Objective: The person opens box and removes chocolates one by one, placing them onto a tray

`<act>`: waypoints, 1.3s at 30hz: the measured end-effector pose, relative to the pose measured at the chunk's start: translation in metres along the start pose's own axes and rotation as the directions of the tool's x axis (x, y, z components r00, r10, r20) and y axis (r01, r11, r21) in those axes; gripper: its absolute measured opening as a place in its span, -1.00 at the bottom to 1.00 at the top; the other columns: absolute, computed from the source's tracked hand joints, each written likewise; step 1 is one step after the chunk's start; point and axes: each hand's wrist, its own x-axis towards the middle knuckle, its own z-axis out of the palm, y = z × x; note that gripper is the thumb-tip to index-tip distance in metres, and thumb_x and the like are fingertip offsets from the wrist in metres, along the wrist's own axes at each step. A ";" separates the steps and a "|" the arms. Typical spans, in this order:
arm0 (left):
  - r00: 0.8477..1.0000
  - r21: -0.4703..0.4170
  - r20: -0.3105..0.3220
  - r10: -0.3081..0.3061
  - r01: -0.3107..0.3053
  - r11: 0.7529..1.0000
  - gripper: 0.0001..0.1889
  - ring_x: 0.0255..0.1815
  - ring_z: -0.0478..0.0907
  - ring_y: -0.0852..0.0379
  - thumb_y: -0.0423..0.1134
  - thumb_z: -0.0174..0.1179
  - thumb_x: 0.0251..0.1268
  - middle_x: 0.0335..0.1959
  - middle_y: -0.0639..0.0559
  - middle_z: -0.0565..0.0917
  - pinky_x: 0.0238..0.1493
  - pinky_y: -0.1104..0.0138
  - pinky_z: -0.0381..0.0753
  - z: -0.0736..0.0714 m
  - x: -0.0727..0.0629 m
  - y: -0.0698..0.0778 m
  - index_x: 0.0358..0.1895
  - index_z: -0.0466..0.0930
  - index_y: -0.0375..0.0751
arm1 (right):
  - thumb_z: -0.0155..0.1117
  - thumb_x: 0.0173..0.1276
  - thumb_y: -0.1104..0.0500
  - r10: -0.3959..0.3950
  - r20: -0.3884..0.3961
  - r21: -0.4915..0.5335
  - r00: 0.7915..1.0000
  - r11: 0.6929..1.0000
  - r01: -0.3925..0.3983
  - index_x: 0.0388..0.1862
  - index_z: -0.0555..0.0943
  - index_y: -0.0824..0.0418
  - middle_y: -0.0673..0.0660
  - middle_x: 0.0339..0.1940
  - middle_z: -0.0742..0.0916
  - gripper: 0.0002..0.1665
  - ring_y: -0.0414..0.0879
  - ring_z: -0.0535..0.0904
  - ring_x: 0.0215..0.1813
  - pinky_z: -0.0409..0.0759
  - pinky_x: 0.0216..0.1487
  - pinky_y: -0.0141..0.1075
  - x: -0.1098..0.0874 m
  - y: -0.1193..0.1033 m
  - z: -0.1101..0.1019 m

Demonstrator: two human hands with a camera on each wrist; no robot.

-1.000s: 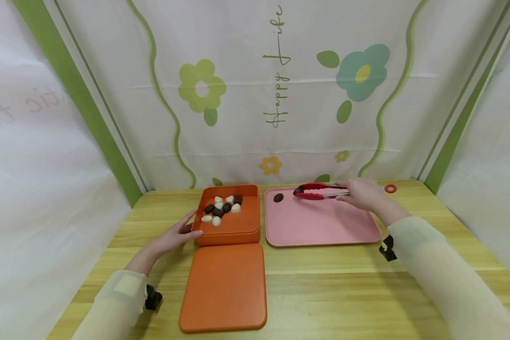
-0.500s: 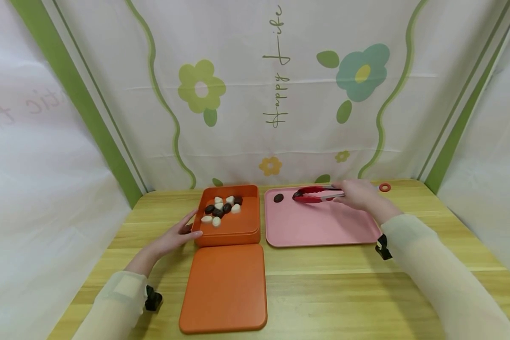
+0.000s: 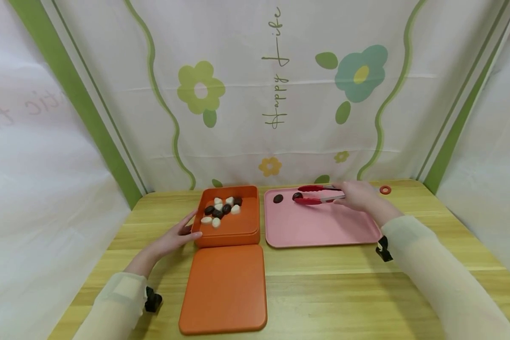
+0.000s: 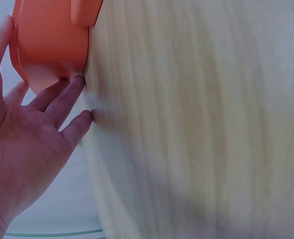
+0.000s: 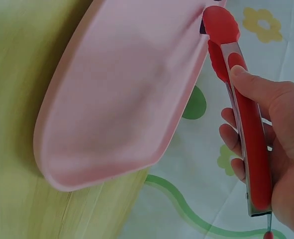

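My right hand (image 3: 353,195) holds a pair of red-tipped metal tongs (image 5: 251,134), thumb along one arm and fingers round the other. In the head view the tong tips stand apart on either side of a dark, glossy oval piece that looks like chocolate (image 3: 297,195), on the pink tray (image 3: 323,226). Another dark oval piece (image 3: 278,199) lies left of it. My left hand (image 3: 176,237) rests on the near left corner of an orange box (image 3: 248,219), thumb at the front rim, extended fingers along its side (image 4: 52,45). Several white and dark pieces (image 3: 218,213) lie inside.
The box's flat orange lid (image 3: 223,288) lies on the wooden table (image 3: 344,297) just in front of the box. The tray stands close to the box's right side. A printed white curtain (image 3: 238,137) hangs behind the table, with sheets at both sides.
The tongs, at first closed on the dark oval piece, came down slightly to the tray and then spread, letting it go beside the other. My left hand has stayed on the box.
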 end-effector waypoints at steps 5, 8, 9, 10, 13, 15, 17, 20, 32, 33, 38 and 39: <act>1.000 -0.001 -0.008 -0.007 0.007 1.000 -0.13 0.46 0.01 -0.36 0.00 0.12 0.44 0.49 -0.42 0.03 0.33 -0.24 0.05 0.001 -0.001 0.000 0.60 -0.28 0.09 | 0.40 0.28 0.02 -0.011 -0.039 0.038 0.999 0.999 0.012 0.30 0.48 0.34 0.35 0.21 0.59 -0.30 0.31 0.49 0.20 0.41 0.12 0.23 -0.006 0.001 -0.001; 1.000 0.009 -0.013 -0.007 0.007 1.000 -0.13 0.46 0.01 -0.36 0.01 0.12 0.44 0.49 -0.41 0.03 0.33 -0.24 0.06 0.001 -0.002 -0.001 0.60 -0.27 0.10 | 0.38 0.28 0.01 -0.017 -0.060 0.050 0.998 0.999 0.020 0.32 0.47 0.35 0.36 0.22 0.58 -0.29 0.32 0.50 0.18 0.44 0.08 0.22 -0.009 0.001 -0.003; 1.000 0.007 -0.017 -0.012 0.012 1.000 -0.14 0.47 0.02 -0.35 0.01 0.12 0.44 0.49 -0.40 0.04 0.34 -0.23 0.05 0.001 -0.002 -0.001 0.60 -0.26 0.11 | 0.38 0.29 0.00 -0.018 -0.066 0.053 0.998 0.998 0.021 0.32 0.46 0.35 0.36 0.21 0.58 -0.28 0.32 0.52 0.16 0.46 0.06 0.22 -0.009 0.001 -0.004; 1.000 0.012 -0.015 -0.008 0.008 1.000 -0.14 0.46 0.02 -0.35 0.01 0.12 0.44 0.49 -0.41 0.04 0.33 -0.23 0.06 0.001 -0.002 -0.002 0.60 -0.27 0.10 | 0.38 0.29 -0.01 -0.018 -0.072 0.055 0.997 0.998 0.022 0.33 0.46 0.34 0.36 0.19 0.60 -0.28 0.30 0.54 0.13 0.48 0.02 0.21 -0.010 0.000 -0.005; 1.000 0.016 -0.013 -0.005 0.005 1.000 -0.14 0.46 0.02 -0.36 0.00 0.12 0.44 0.48 -0.42 0.04 0.33 -0.24 0.06 0.000 -0.002 -0.002 0.60 -0.27 0.10 | 0.38 0.27 -0.03 -0.022 -0.090 0.047 0.996 0.999 0.026 0.34 0.47 0.29 0.30 0.00 0.70 -0.27 0.18 0.63 -0.08 0.54 -0.15 0.13 -0.011 -0.003 -0.009; 1.000 0.011 -0.013 -0.004 0.004 1.000 -0.14 0.46 0.02 -0.37 -0.01 0.12 0.45 0.49 -0.42 0.03 0.33 -0.24 0.05 -0.001 -0.002 -0.002 0.60 -0.26 0.10 | 0.40 0.26 -0.04 -0.039 -0.109 0.041 0.993 0.998 0.044 0.32 0.48 0.27 0.19 -0.19 0.73 -0.27 0.06 0.63 -0.24 0.54 -0.26 0.05 -0.011 -0.007 -0.012; 1.000 0.007 -0.011 -0.002 0.002 1.000 -0.15 0.46 0.00 -0.37 -0.03 0.12 0.45 0.49 -0.43 0.01 0.33 -0.24 0.05 -0.001 -0.002 -0.002 0.60 -0.27 0.09 | 0.41 0.25 -0.05 -0.058 -0.125 0.036 0.990 0.997 0.063 0.32 0.49 0.26 0.07 -0.35 0.71 -0.27 -0.04 0.59 -0.35 0.52 -0.34 -0.02 -0.011 -0.013 -0.016; 1.000 0.001 -0.010 -0.005 0.005 1.000 -0.14 0.47 -0.01 -0.37 -0.03 0.12 0.45 0.49 -0.42 -0.01 0.34 -0.24 0.03 -0.002 -0.001 -0.002 0.60 -0.27 0.10 | 0.42 0.24 -0.08 -0.092 -0.146 0.029 0.985 0.995 0.098 0.30 0.51 0.22 -0.04 -0.45 0.66 -0.28 -0.10 0.54 -0.41 0.48 -0.40 -0.08 -0.010 -0.024 -0.021; 1.000 0.001 -0.002 0.004 -0.004 1.000 -0.14 0.46 0.01 -0.36 -0.03 0.13 0.44 0.49 -0.42 0.02 0.34 -0.24 0.03 -0.001 0.000 -0.001 0.59 -0.27 0.10 | 0.44 0.21 -0.11 -0.250 -0.208 -0.031 0.946 0.968 0.249 0.25 0.56 0.18 0.01 -0.35 0.69 -0.31 -0.10 0.56 -0.35 0.47 -0.38 -0.12 -0.003 -0.070 -0.028; 1.000 -0.003 -0.001 0.003 -0.003 1.000 -0.14 0.46 0.01 -0.36 -0.03 0.13 0.44 0.49 -0.42 0.02 0.34 -0.24 0.03 -0.001 0.000 -0.001 0.59 -0.27 0.10 | 0.44 0.20 -0.12 -0.257 -0.210 -0.044 0.943 0.966 0.253 0.25 0.56 0.18 0.05 -0.27 0.72 -0.30 -0.05 0.60 -0.27 0.50 -0.34 -0.09 -0.003 -0.073 -0.029; 1.000 -0.014 0.001 0.003 -0.003 1.000 -0.14 0.46 0.01 -0.36 -0.04 0.12 0.45 0.49 -0.42 0.01 0.34 -0.24 0.02 -0.001 0.001 -0.001 0.60 -0.27 0.08 | 0.43 0.21 -0.12 -0.283 -0.203 -0.042 0.937 0.959 0.281 0.26 0.56 0.18 0.15 -0.01 0.72 -0.30 0.07 0.64 -0.01 0.52 -0.04 0.05 0.000 -0.085 -0.030; 1.000 -0.014 0.000 0.003 -0.003 1.000 -0.14 0.46 0.01 -0.36 -0.04 0.12 0.45 0.49 -0.42 0.01 0.34 -0.24 0.02 -0.001 0.000 0.000 0.60 -0.27 0.08 | 0.43 0.22 -0.13 -0.289 -0.201 -0.041 0.936 0.957 0.287 0.26 0.56 0.17 0.15 0.01 0.72 -0.31 0.07 0.64 0.01 0.52 0.00 0.06 0.002 -0.087 -0.030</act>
